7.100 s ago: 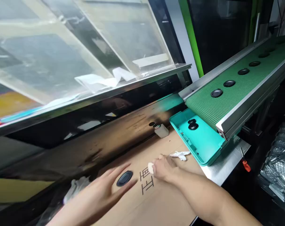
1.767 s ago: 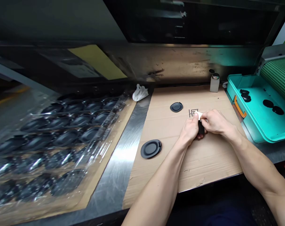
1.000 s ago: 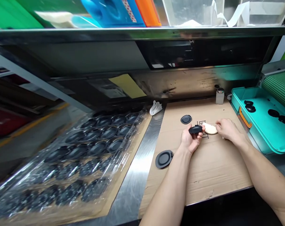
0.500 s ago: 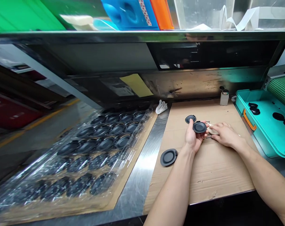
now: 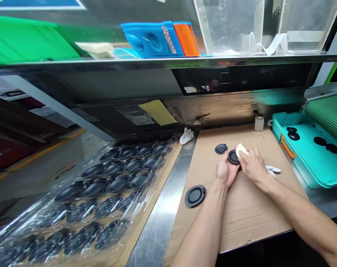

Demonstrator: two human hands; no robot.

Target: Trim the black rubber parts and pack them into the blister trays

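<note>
My left hand (image 5: pixel 226 171) is closed around a round black plastic lid (image 5: pixel 233 157), its dished face turned up. Between the fingers of my right hand (image 5: pixel 251 163) is a cream-coloured sponge pad (image 5: pixel 241 150), which meets or nearly meets the lid's right edge. A second black lid (image 5: pixel 221 148) lies on the cardboard sheet (image 5: pixel 257 211) just beyond my left hand. Nearer to me, left of my forearm, rests another black lid (image 5: pixel 195 195). A white cloth or paper scrap (image 5: pixel 273 170) lies partly behind my right wrist.
At left, a clear plastic tray (image 5: pixel 146 200) holds rows of black lids. A teal bin (image 5: pixel 310 163) with several black pieces stands at right. A small bottle (image 5: pixel 259 122) and crumpled white tissue (image 5: pixel 186 136) sit at the back, under a metal shelf (image 5: pixel 157 63).
My right hand has lifted the sponge pad from the cardboard and brought it to the lid in my left hand. The white scrap now shows. The camera view has tilted up.
</note>
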